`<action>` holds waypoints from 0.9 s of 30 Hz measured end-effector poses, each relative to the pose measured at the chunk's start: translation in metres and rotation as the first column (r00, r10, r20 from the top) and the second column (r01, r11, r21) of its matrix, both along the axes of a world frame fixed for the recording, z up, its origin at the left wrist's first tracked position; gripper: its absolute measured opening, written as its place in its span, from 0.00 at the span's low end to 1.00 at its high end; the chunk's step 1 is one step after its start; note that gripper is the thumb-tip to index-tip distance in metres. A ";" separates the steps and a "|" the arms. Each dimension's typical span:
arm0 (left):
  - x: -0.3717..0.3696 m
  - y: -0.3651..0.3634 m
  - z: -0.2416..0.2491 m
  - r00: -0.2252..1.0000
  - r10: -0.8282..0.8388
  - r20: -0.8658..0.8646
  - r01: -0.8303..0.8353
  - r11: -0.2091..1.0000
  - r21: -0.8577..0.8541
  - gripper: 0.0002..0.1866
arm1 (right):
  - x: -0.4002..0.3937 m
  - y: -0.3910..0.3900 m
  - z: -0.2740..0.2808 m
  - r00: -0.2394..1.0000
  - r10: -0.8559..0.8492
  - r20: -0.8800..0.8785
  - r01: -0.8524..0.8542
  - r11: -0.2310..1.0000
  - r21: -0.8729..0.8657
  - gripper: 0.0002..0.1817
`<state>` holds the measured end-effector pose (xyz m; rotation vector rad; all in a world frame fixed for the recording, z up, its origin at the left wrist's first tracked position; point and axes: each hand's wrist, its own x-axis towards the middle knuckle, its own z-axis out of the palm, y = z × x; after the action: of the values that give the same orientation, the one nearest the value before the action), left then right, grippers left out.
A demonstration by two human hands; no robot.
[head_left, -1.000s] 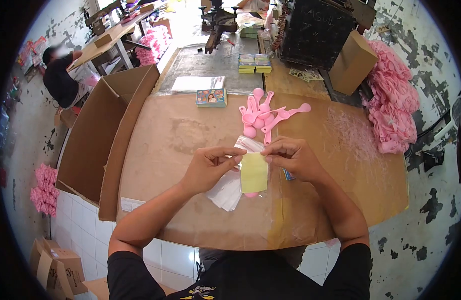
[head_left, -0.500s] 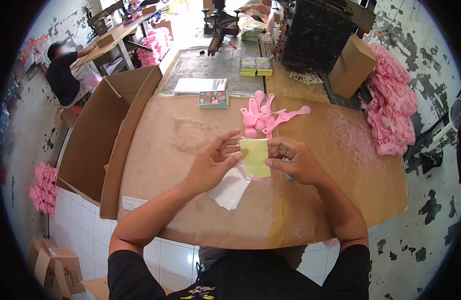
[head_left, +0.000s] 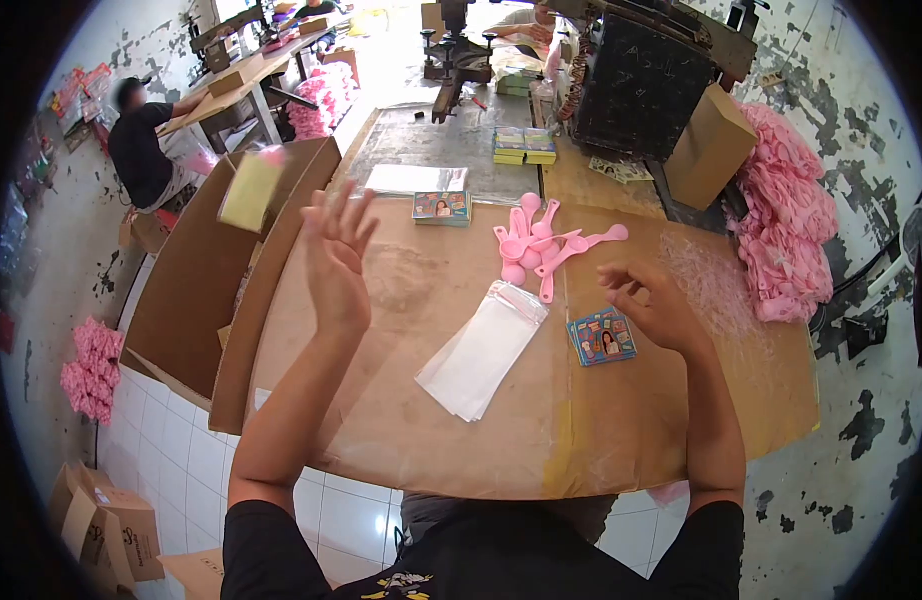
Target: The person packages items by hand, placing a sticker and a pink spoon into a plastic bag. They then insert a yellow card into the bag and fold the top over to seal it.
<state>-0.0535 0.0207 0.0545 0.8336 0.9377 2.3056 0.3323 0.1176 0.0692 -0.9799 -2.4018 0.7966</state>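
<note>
we see the yellow packet [head_left: 251,195] in mid-air, blurred and tilted, with pink at its upper end. it shows against the far part of the cardboard box [head_left: 256,310], though we cannot tell how high above the rim it is. our left hand [head_left: 337,270] is raised just beside the box, its grip spread wide, apart from the packet and holding nothing. our right hand [head_left: 656,300] has loosely curled fingers, thumb and fingertips apart with nothing visible between them; it is nearest the picture cards [head_left: 603,338], and we cannot tell whether it touches them.

the packet could clip the rim and drop outside, we judge, since nothing guides it now and it is tilted. a hard landing might bend its flat yellow part. on the tabletop [head_left: 511,460], a careless sweep of the right wrist could fan out the cards, which already sit slightly askew. the clear sleeves [head_left: 486,350] look thin and slick, so a brush or draught could slide them apart. the pink scoops [head_left: 511,270] lie crossed in a heap just beyond; pulling one might drag others along.
</note>
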 end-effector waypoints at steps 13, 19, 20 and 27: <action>0.060 -0.016 -0.062 0.269 -0.395 -0.879 -0.195 0.871 -0.451 0.20 | 0.015 0.007 -0.031 0.988 0.101 0.119 -0.089 0.991 -0.105 0.13; 0.063 -0.017 -0.059 0.517 -0.459 -0.723 -0.074 0.817 -0.571 0.16 | 0.017 0.010 -0.035 0.992 0.123 0.033 -0.125 0.990 0.060 0.08; 0.063 -0.018 -0.058 0.546 -0.451 -0.706 -0.062 0.818 -0.571 0.15 | 0.017 0.007 -0.033 0.996 0.089 0.001 -0.089 0.996 -0.007 0.08; 0.063 -0.017 -0.063 0.458 -0.383 -0.803 -0.106 0.873 -0.476 0.10 | -0.023 -0.024 -0.055 0.901 0.038 -0.432 -0.155 0.958 -0.240 0.09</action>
<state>0.0096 0.0033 -0.0081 1.8587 1.6712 1.2313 0.3090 0.0932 0.0142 -0.6906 -2.0076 1.2583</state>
